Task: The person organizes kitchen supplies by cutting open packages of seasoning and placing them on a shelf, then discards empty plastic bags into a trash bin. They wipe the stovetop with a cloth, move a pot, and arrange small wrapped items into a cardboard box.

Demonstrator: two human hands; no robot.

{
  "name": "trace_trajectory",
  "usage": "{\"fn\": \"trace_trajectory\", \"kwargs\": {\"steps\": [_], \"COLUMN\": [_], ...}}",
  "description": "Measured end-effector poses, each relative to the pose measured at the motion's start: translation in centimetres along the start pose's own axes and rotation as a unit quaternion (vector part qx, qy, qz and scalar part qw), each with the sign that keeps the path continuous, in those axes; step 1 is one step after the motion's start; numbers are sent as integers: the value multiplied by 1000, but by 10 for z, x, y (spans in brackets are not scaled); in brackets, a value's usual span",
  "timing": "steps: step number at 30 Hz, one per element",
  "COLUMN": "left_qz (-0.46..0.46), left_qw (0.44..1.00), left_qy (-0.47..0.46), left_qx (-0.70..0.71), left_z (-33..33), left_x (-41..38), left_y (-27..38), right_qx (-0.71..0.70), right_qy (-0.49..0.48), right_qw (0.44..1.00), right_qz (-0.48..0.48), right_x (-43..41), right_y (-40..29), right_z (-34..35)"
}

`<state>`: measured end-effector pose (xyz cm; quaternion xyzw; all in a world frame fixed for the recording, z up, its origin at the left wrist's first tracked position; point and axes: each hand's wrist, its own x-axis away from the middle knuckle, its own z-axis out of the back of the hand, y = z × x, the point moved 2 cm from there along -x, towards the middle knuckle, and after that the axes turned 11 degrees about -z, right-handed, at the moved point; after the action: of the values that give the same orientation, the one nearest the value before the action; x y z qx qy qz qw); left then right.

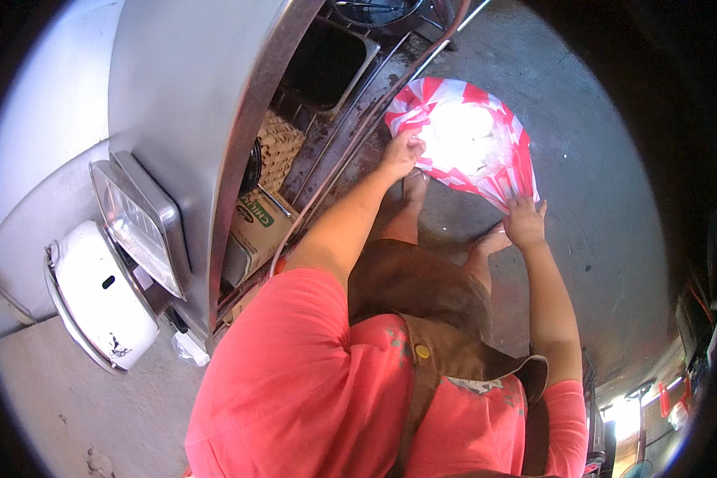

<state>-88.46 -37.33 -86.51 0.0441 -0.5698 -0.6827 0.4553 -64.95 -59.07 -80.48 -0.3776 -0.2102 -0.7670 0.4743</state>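
A red-and-white striped plastic bag (472, 95) is spread open above the floor in front of my feet. Bright white contents (463, 140) fill its mouth, too overexposed to identify. My left hand (404, 154) pinches the bag's rim on the left side. On the lower right, my right hand (524, 220) grips the gathered edge of the same bag, its fingers partly spread over the plastic. Whether the bag's underside rests on the floor cannot be seen.
A stainless steel counter (179, 89) stands at the left, with a woven basket (281, 146) and a cardboard box (257, 227) beneath it. Metal mesh trays (137, 221) lean near a white enamel container (104, 293). A hose (358, 134) runs along the lower shelf's edge.
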Motion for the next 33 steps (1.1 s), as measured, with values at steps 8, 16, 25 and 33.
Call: {"fn": "trace_trajectory", "kwargs": {"steps": [8, 16, 25, 33], "left_qz": [109, 307, 264, 312], "left_qw": [984, 916, 853, 810], "left_qy": [128, 257, 441, 475], "left_qx": [-56, -2, 94, 142], "left_z": [52, 135, 225, 264], "left_x": [140, 248, 231, 231], "left_y": [-143, -133, -219, -320], "right_qx": [-21, -64, -182, -308], "right_qy": [68, 275, 304, 286], "right_qw": [997, 957, 935, 901], "right_qz": [41, 64, -22, 106], "right_x": [14, 77, 146, 123], "right_y": [-11, -16, -58, -225], "right_z": [-6, -13, -103, -110]}}
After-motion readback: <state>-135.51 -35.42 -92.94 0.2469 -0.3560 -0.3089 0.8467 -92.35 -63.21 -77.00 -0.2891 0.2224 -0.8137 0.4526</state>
